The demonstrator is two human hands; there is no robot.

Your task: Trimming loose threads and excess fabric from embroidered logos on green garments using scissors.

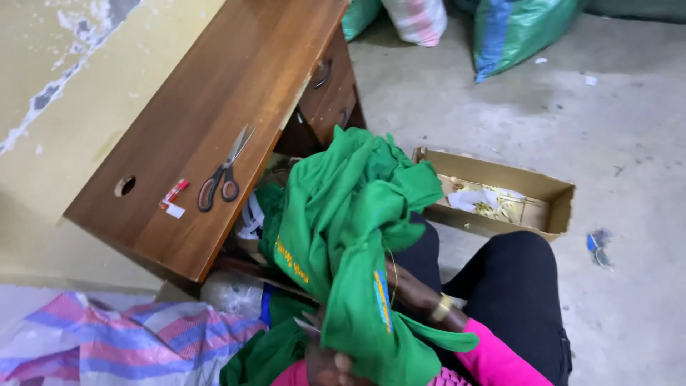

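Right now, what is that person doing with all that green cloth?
A seated person holds a bunched green garment in their lap. The right hand, a yellow band at its wrist, is tucked into the folds, and the left hand grips the cloth's lower edge. A thin yellow thread hangs against the fabric. Beside them, scissors lie on a wooden desk, and an open cardboard box sits on the floor.

Head view, single camera: looking steeply down from above the person's lap, close to the grip on the green cloth [343, 236]. Facing forward and left, it is taking in the table [207, 121] beyond the grip and the floor [572, 129] to its right.
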